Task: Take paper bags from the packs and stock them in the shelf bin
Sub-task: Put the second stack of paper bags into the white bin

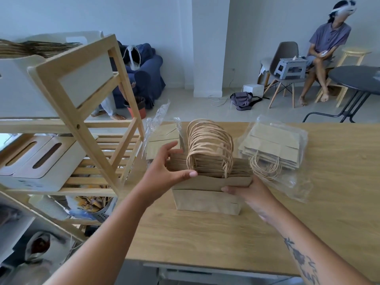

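A: Where are the bags?

B: A stack of paper bags [207,200] stands upright on the wooden table [205,239], out of the plastic, with its twine handles [207,145] looping up in a row.

A: And the hands?

B: Both are on it. The left hand [164,171] clasps the left end, thumb lying along the near top edge and fingers reaching round the far side. The right hand [248,192] grips the right end, fingertips curled onto the near face just under the folded flap.

A: What about the packs?

B: I see 2. One clear plastic pack [275,149] lies flat just right of the stack, bags inside, handles toward the near side. A second pack [162,138] sits behind the left hand, its plastic torn open and sticking up.

A: And the bin?

B: A white bin [86,77] sits on the top level of the wooden shelf [86,112], left of the table. Flat brown bags [41,47] already lie in it. On the level below sit 2 white boxes [47,161] with slot handles.
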Demonstrator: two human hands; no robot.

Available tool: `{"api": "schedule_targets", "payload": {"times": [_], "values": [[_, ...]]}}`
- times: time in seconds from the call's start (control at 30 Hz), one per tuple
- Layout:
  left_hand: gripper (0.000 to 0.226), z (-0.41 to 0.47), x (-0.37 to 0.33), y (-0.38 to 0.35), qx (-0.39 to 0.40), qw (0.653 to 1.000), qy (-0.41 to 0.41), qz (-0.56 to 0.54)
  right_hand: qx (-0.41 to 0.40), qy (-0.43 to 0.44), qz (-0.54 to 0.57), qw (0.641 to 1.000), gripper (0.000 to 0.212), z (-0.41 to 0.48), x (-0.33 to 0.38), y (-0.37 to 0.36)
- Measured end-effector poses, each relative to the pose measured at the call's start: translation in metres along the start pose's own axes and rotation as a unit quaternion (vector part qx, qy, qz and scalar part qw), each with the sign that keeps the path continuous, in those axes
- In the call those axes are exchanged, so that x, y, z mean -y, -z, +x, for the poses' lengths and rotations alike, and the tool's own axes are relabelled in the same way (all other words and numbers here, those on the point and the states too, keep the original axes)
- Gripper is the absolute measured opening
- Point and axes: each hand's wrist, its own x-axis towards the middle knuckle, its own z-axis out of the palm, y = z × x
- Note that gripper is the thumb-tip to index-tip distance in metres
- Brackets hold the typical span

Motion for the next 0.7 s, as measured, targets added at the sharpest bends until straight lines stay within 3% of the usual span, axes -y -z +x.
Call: {"api": "schedule_targets", "payload": {"times": [0.1, 0.2, 0.3, 0.43, 0.57, 0.7], "values": [[0.113, 0.012, -0.041, 0.010, 0.055, 0.997, -0.040, 0.047, 0.013, -0.004, -0.013, 1.000, 0.041, 0.002, -0.001, 0.000], [0.108, 0.022, -0.083, 0.007, 0.105, 0.980, -0.052, 0.160, 0.007, -0.002, -0.018, 1.000, 0.031, 0.004, -0.002, -0.001], [0.072, 0.027, -0.107, 0.003, 0.118, 0.962, -0.063, 0.239, 0.015, 0.003, -0.024, 1.000, 0.025, 0.005, -0.002, 0.001], [0.017, 0.031, -0.138, 0.002, 0.102, 0.929, -0.111, 0.338, 0.025, 0.030, -0.057, 0.998, 0.025, 0.012, 0.011, 0.007], [0.023, 0.033, -0.175, 0.015, 0.063, 0.906, -0.154, 0.389, -0.003, 0.103, -0.100, 0.990, 0.021, 0.025, 0.053, 0.021], [0.013, 0.028, -0.221, 0.043, 0.012, 0.892, -0.199, 0.406, -0.035, 0.198, -0.133, 0.971, 0.017, 0.048, 0.115, 0.028]]}}
